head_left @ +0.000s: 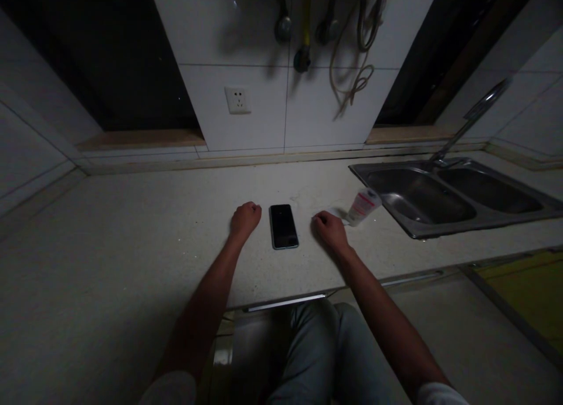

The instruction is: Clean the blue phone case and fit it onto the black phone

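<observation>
A black smartphone [284, 226] lies face up on the pale speckled stone countertop [132, 229], its screen dark. My left hand [245, 220] rests on the counter just left of the phone, curled into a loose fist and not touching it. My right hand [329, 229] lies to the phone's right with fingers curled, also apart from it and holding nothing. Beyond that hand stands a white tube with a pink label [364, 207], tilted and lying near the sink rim.
A double stainless steel sink [444, 197] with a tall faucet [472, 121] is set in the counter at right. Behind are a white tiled wall, a wall socket [237, 100] and hanging hoses [352, 41]. My knees show below the counter's front edge.
</observation>
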`<state>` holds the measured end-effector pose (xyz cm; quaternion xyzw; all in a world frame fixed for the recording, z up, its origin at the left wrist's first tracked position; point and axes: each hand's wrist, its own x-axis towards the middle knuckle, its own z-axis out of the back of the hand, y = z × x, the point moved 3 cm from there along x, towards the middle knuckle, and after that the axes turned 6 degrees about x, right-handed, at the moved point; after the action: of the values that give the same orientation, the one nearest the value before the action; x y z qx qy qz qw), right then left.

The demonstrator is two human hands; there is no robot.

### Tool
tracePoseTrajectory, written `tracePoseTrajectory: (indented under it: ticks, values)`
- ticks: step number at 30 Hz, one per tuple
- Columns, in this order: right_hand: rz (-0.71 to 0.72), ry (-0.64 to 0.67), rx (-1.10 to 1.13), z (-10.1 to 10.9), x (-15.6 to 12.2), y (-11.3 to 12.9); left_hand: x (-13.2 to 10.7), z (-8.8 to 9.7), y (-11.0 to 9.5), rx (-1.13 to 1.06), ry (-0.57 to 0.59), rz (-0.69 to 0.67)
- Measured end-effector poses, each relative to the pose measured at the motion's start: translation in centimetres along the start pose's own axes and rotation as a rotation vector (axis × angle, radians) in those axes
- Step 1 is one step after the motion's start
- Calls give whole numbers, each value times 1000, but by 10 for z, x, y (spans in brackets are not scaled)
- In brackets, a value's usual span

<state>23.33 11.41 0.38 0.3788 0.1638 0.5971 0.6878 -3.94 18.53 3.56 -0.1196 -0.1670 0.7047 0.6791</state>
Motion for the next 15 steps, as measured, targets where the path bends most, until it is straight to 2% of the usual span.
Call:
tracePoseTrajectory:
  ticks: [11,15]
  values:
    - [21,82,-75,2,-5,9,-9,-8,-13,92,59,-68]
    - [25,91,-96,-4,-8,13,-15,-10,-20,87,93,-129]
